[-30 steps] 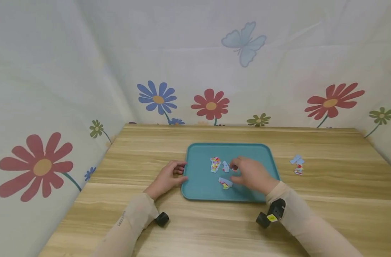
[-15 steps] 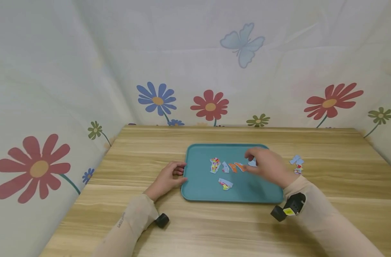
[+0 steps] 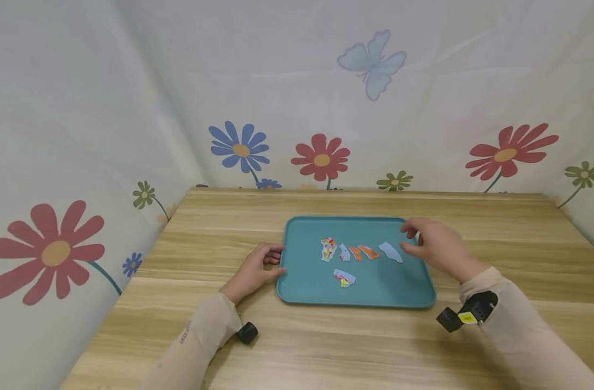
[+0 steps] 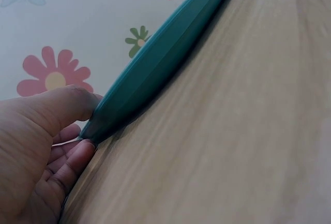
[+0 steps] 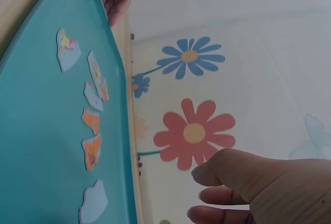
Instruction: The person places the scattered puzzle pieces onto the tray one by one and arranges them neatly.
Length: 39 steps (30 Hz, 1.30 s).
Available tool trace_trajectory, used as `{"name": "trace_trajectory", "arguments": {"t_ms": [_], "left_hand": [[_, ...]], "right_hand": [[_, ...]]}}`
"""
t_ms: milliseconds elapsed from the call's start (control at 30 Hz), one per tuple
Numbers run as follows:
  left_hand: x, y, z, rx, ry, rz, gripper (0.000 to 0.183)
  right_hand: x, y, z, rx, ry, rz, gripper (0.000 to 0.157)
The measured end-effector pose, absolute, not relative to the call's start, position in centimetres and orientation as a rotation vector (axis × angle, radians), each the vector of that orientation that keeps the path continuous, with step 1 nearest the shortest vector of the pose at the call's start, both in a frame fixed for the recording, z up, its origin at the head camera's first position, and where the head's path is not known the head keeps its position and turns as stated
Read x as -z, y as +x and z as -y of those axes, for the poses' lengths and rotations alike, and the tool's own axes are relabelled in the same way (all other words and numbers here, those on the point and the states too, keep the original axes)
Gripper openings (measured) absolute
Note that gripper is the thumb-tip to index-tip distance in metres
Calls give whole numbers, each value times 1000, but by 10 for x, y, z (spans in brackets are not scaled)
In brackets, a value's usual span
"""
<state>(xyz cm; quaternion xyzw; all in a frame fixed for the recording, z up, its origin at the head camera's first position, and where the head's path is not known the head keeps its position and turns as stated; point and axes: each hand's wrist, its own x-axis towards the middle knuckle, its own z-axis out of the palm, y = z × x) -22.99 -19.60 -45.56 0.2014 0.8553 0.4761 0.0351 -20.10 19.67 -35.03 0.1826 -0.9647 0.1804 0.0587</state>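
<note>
A teal tray (image 3: 307, 287) lies on the wooden table with irregular, flat printed pieces on it. Five run in a loose row: a multicoloured piece (image 3: 328, 249), a small pale blue piece (image 3: 344, 252), a narrow orange piece (image 3: 355, 253), a wider orange piece (image 3: 369, 252) and a plain pale blue piece (image 3: 391, 252). Below the row sits a blue piece with colourful print (image 3: 344, 278). My left hand (image 3: 255, 271) holds the tray's left edge, thumb at the rim. Over the right rim hovers my right hand (image 3: 438, 246), fingers loosely bent, with nothing visible in them.
Wood-grain table (image 3: 238, 216) surrounds the tray on all sides. Behind it hangs a pale cloth backdrop (image 3: 277, 81) printed with flowers and a butterfly. The right hand covers the spot where a small pile of pieces showed earlier.
My right hand has moved rightward from the tray's middle to beyond its right rim, uncovering both orange pieces and the plain blue one. The left hand has stayed at the edge.
</note>
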Motion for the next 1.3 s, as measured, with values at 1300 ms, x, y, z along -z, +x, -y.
{"name": "trace_trajectory", "arguments": {"t_ms": [1300], "left_hand": [[457,-232,196,-1468,636,-2625,53]], "right_hand": [[381,-196,-280,-541,338,3012,31]]}}
